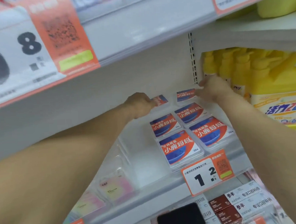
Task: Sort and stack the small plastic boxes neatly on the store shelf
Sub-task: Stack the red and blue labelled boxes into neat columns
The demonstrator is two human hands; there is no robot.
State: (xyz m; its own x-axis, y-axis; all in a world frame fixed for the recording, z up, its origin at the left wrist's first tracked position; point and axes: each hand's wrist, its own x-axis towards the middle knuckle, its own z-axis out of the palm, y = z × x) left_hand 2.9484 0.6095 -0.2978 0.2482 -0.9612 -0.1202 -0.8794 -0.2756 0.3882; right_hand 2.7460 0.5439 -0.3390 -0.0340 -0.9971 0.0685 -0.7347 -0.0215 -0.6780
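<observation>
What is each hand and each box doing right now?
left hand: touching the back-left box
right hand: touching the back-right box
four front boxes: lying flat, labels up, two rows
yellow bottles: standing upright

Bright, even store light washes the white shelf (147, 164) pale; shadows are faint. Wide-angle bending curves the edges, and the near price tag (14, 58) blurs.

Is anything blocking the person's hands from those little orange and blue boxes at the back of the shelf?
Nothing visible does. The left hand is already on the back left box, and the right hand is at the back right box, both reaching in beneath the upper shelf.
</observation>
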